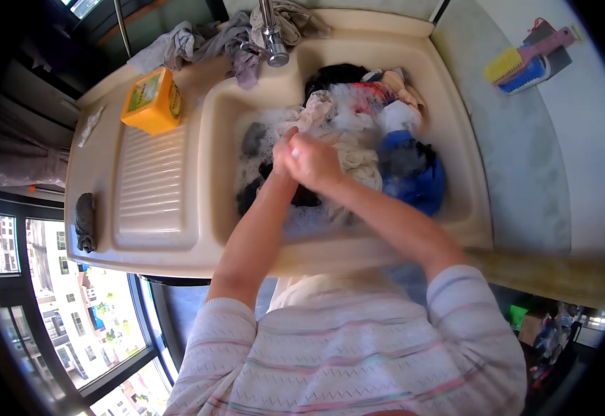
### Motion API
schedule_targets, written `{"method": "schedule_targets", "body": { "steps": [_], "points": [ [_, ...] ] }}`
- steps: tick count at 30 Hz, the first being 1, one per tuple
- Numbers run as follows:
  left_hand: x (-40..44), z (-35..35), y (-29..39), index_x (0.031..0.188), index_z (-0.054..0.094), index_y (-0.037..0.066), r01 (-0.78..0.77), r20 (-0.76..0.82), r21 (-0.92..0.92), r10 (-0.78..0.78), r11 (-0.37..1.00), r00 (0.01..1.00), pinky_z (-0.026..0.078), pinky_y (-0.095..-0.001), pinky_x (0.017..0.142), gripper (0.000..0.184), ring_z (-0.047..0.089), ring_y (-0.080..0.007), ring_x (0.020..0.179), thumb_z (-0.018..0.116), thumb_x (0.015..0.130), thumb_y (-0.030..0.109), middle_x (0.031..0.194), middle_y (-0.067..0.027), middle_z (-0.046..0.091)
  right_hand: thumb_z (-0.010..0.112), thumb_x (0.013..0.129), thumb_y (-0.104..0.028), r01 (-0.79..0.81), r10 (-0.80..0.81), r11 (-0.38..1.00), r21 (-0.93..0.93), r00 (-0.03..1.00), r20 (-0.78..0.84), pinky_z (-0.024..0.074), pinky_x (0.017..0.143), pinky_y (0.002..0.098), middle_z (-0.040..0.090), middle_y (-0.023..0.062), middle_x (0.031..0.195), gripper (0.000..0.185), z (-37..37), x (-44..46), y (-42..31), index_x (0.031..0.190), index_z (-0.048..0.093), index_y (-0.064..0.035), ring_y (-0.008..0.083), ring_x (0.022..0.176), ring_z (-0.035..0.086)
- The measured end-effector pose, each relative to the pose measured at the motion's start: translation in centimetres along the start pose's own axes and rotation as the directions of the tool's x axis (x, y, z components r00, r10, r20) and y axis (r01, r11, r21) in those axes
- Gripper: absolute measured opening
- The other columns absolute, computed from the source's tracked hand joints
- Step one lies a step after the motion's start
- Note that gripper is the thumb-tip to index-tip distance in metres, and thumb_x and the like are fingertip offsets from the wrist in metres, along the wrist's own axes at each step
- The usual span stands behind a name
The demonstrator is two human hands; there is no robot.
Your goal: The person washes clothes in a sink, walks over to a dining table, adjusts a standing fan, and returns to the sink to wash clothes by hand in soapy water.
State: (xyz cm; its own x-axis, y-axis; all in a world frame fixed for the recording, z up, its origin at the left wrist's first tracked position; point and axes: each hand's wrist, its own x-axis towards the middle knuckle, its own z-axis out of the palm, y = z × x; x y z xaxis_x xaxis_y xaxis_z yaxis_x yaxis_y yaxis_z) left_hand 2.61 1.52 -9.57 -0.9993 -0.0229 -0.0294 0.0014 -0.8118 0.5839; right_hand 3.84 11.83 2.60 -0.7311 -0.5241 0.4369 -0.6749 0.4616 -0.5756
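Over the sink basin [465,187], my left hand [284,154] and my right hand [316,165] are closed and pressed against each other. A small whitish bit shows between them, but what they grip is hidden. Just beyond the fingers, a pale pink garment [314,111] lies in suds, and I cannot tell whether it reaches into my grip. A cream cloth [359,161] spreads beside my right hand. Dark cloth [307,197] sits in the foamy water below my wrists. Blue clothing [424,186] is heaped at the basin's right, with red and peach pieces behind.
A yellow-orange container [153,101] stands on the ribbed drainboard [150,184] to the left. The faucet [273,41] rises at the back among draped grey cloths [230,38]. Brushes [528,61] lie on the right ledge; a rolled dark cloth [85,222] rests at the left edge.
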Motion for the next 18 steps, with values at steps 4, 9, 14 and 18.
{"method": "schedule_targets", "body": {
  "steps": [4, 9, 14, 18],
  "points": [
    [0.5, 8.5, 1.0, 0.095, 0.052, 0.003, 0.297, -0.463, 0.104, -0.218, 0.949, 0.859, 0.048, -0.0336, 0.066, 0.041, 0.058, -0.0214, 0.072, 0.04, 0.087, 0.041, 0.082, -0.0073, 0.059, 0.061, 0.072, -0.019, -0.391, 0.424, 0.9, -0.193, 0.888, 0.179, 0.0457, 0.065, 0.0375, 0.06, 0.0142, 0.078, 0.016, -1.9, 3.5, 8.8, 0.08, 0.056, -0.0058, 0.028, 0.073, 0.059],
    [-0.6, 9.5, 4.8, 0.106, 0.051, 0.004, 0.372, -0.088, -0.007, -0.371, 0.928, 0.924, 0.044, -0.0365, 0.08, 0.042, 0.057, -0.0223, 0.085, 0.045, 0.084, 0.039, 0.1, -0.0075, 0.057, 0.063, 0.075, -0.017, -0.31, 0.031, 0.757, 0.575, 0.897, 0.442, 0.0453, 0.072, 0.0316, 0.057, 0.0115, 0.101, 0.042, -6.8, 3.7, 8.5, 0.112, 0.049, -0.0029, 0.0181, 0.083, 0.058],
    [-1.7, 9.8, 4.1, 0.107, 0.051, 0.001, 0.133, -0.02, 0.661, -0.159, 0.738, 0.987, 0.042, -0.0316, 0.08, 0.047, 0.056, -0.0204, 0.085, 0.064, 0.068, 0.023, 0.096, -0.0073, 0.058, 0.059, 0.077, -0.007, -0.302, 0.034, 0.816, 0.493, 0.876, 0.482, 0.0449, 0.072, 0.0254, 0.054, 0.008, 0.103, 0.042, -8.7, 3.6, 7.7, 0.116, 0.045, -0.0018, 0.0119, 0.086, 0.054],
    [-2.2, 10.9, 1.8, 0.096, 0.06, 0.004, 0.056, 0.002, 0.943, -0.176, 0.329, 0.984, 0.043, -0.0292, 0.074, 0.04, 0.056, -0.0194, 0.078, 0.064, 0.061, 0.021, 0.084, -0.006, 0.061, 0.055, 0.079, -0.007, -0.309, 0.084, 0.724, 0.617, 0.927, 0.366, 0.0446, 0.063, 0.0214, 0.059, 0.0044, 0.079, 0.033, -15.4, 6.3, 1.0, 0.111, 0.049, -0.0019, 0.0087, 0.071, 0.055]
  ]
}}
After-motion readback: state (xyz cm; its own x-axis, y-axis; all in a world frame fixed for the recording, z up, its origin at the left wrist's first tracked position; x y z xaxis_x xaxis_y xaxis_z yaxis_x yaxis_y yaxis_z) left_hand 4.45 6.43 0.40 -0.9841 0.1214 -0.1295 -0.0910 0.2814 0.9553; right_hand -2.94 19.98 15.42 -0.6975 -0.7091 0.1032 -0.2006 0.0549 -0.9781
